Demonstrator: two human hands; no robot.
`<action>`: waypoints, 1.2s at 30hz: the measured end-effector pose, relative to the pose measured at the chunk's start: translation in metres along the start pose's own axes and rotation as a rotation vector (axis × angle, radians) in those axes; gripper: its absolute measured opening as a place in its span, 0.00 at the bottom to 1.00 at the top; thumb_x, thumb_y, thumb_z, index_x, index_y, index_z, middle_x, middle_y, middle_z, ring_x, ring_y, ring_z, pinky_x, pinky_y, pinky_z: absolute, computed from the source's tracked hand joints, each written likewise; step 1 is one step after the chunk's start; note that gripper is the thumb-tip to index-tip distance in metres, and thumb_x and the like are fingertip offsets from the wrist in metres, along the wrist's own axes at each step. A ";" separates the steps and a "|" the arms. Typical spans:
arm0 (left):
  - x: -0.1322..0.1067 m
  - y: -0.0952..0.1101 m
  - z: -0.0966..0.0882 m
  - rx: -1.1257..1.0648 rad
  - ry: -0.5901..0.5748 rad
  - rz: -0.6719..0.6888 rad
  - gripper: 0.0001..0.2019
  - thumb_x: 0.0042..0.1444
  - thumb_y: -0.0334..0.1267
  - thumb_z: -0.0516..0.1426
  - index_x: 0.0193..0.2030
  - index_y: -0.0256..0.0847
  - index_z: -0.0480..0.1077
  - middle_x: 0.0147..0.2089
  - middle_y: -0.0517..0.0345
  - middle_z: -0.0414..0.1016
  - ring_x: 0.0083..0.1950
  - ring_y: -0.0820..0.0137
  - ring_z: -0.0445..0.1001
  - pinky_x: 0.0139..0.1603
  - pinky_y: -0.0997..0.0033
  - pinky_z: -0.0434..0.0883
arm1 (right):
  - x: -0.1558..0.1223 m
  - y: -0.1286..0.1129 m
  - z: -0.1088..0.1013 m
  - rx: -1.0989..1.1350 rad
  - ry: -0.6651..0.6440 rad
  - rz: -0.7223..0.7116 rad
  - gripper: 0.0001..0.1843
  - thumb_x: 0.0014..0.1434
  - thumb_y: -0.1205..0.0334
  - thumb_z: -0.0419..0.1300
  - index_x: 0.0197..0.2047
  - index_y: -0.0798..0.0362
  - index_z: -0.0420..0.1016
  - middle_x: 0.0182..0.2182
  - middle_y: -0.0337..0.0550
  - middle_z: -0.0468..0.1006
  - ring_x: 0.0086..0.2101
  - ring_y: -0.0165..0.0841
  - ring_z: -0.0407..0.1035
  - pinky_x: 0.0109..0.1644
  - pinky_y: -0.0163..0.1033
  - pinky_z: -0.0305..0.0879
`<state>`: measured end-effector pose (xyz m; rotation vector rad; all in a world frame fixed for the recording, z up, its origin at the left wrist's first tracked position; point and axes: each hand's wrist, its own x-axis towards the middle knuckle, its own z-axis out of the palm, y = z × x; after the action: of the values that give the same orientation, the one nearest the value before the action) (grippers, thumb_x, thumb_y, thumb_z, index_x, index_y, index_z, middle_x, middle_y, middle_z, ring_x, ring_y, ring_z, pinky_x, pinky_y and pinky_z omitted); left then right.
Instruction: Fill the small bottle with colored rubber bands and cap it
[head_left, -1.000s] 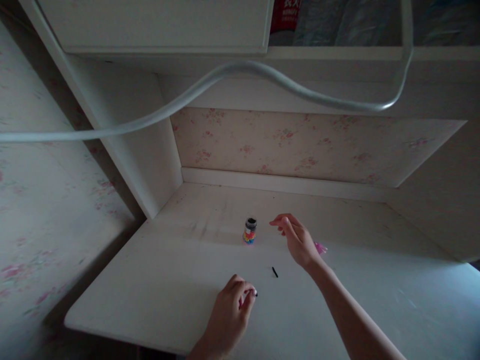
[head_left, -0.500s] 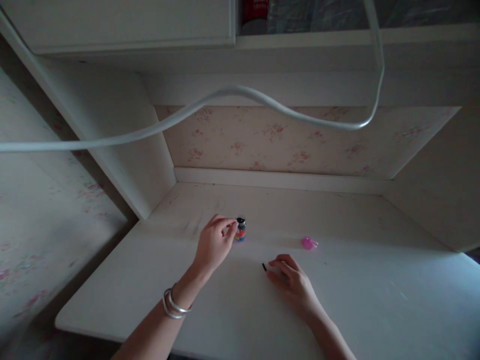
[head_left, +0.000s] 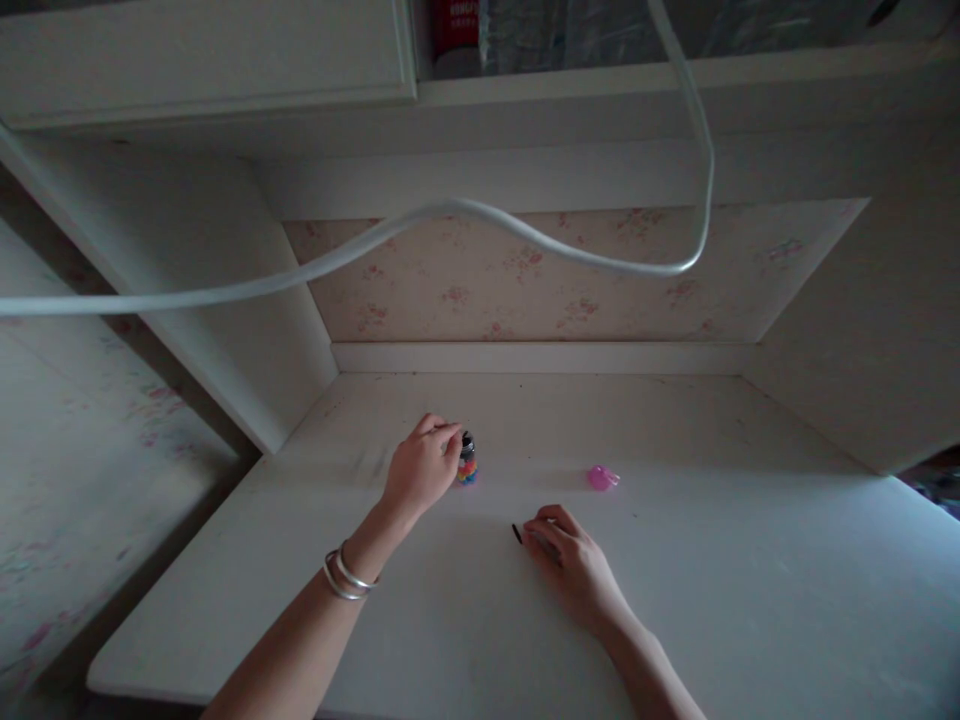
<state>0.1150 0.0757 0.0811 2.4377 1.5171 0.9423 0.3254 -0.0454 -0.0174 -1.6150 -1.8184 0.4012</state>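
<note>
A small jar [head_left: 467, 462] with colourful contents and a dark top stands on the white desk [head_left: 712, 600]. My left hand [head_left: 420, 470], with bangles on the wrist, has its fingers pinched together at the jar's mouth; what they hold is hidden. Nearer to me, my right hand [head_left: 571, 562] rests on the desk with its fingers curled and its tips closed on the end of a small black piece [head_left: 517, 533]. A little pink thing [head_left: 601, 478] lies to the right of the jar, beyond my right hand.
A white cable [head_left: 480, 215] hangs in a loop across the view above the desk. A side panel [head_left: 247, 330] bounds the desk on the left and a flowered back wall [head_left: 540, 280] behind. A shelf [head_left: 570, 70] above holds packages.
My left hand went from the desk's near part up to the jar and stays pinched at its mouth. My right hand drew back from beside the jar to the black piece.
</note>
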 end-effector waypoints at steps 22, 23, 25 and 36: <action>-0.078 -0.034 0.001 -0.350 -0.029 -0.256 0.16 0.63 0.47 0.49 0.47 0.38 0.70 0.40 0.53 0.74 0.26 0.74 0.69 0.34 0.71 0.70 | 0.002 -0.006 0.004 -0.208 -0.039 -0.072 0.13 0.64 0.56 0.51 0.42 0.47 0.76 0.43 0.45 0.73 0.39 0.36 0.70 0.44 0.42 0.66; -0.090 -0.036 0.002 -0.389 -0.063 -0.289 0.17 0.63 0.48 0.49 0.47 0.39 0.70 0.40 0.53 0.75 0.27 0.73 0.70 0.34 0.71 0.70 | 0.003 -0.006 0.006 -0.225 -0.037 -0.080 0.13 0.64 0.55 0.51 0.42 0.47 0.76 0.43 0.45 0.73 0.39 0.36 0.70 0.44 0.42 0.66; -0.115 -0.039 0.005 -0.431 -0.109 -0.345 0.17 0.63 0.49 0.49 0.47 0.40 0.69 0.40 0.54 0.75 0.28 0.72 0.71 0.35 0.71 0.71 | 0.003 -0.005 0.008 -0.252 -0.034 -0.086 0.15 0.66 0.56 0.49 0.40 0.46 0.76 0.42 0.44 0.73 0.38 0.35 0.70 0.43 0.42 0.65; -0.152 -0.037 0.014 -0.409 -0.107 -0.266 0.14 0.65 0.45 0.47 0.42 0.41 0.70 0.39 0.52 0.73 0.35 0.69 0.73 0.38 0.71 0.70 | 0.021 -0.024 0.013 -0.090 0.038 -0.029 0.15 0.67 0.57 0.46 0.37 0.50 0.73 0.41 0.46 0.71 0.35 0.33 0.69 0.40 0.39 0.67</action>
<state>0.0481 -0.0311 -0.0125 1.9187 1.4025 0.9407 0.2981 -0.0276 -0.0061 -1.6435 -1.8523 0.2775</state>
